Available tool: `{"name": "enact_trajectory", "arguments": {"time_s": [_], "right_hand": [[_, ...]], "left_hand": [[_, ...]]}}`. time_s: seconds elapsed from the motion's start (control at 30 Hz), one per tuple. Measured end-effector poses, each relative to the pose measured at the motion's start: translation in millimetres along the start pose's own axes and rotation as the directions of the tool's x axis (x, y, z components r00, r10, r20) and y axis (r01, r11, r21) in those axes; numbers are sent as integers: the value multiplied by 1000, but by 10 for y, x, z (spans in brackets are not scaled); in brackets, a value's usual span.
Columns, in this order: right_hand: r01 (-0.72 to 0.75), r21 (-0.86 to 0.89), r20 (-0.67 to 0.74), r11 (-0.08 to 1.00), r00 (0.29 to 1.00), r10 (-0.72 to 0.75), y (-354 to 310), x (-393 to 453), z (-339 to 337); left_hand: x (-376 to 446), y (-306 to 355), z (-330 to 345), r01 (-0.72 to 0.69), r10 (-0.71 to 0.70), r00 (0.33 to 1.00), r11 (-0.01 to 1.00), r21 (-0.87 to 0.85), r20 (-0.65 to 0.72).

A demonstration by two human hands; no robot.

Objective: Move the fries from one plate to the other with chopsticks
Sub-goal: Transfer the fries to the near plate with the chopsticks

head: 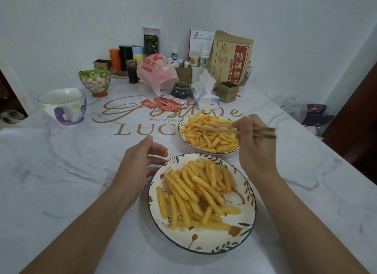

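**Kid:** When I start on the left, what do I see first?

**Helper:** You see the left hand (142, 159). Its fingers are loose and a bit bent, and they hold nothing. The fingertips sit just beside the rim of the near plate (242, 231).

**Kid:** And next?

**Helper:** The fries (195, 192) are piled on that near plate, right of those fingertips. More fries lie on the far plate (181, 134).

**Kid:** What about the other hand?

**Helper:** The right hand (253, 143) has its fingers curled round the chopsticks (220, 128). The tips stick out left of the fingers, over the far plate. I see no fry between the tips.

**Kid:** Are fries hard to pick up?

**Helper:** I think they are light, so no big squeeze is needed. They look wavy, and the bumps should help the sticks hold on. They may be a bit oily and soft too, so a hard pinch could snap one.

**Kid:** Where should the sticks grab?

**Helper:** Near the middle of one fry on top of the pile. Grab an end and it may tip and slide out.
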State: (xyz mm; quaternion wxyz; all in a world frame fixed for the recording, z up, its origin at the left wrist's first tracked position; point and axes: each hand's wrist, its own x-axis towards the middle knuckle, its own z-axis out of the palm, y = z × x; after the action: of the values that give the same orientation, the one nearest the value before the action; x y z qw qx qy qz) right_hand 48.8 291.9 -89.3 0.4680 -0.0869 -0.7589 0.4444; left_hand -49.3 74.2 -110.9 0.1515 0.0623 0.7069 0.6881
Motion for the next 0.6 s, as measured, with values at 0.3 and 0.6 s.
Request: {"name": "enact_trajectory", "arguments": {"time_s": [0.3,0.6], "right_hand": [[-223,354,-169,908,940,297,-126,49,-282],[-299,412,73,861,952,296,-148,11,-338]], "left_hand": [[111,17,-171,-18,33,991,993,116,-132],[79,2,-155,-34,63,992,970,241,-112]]}}
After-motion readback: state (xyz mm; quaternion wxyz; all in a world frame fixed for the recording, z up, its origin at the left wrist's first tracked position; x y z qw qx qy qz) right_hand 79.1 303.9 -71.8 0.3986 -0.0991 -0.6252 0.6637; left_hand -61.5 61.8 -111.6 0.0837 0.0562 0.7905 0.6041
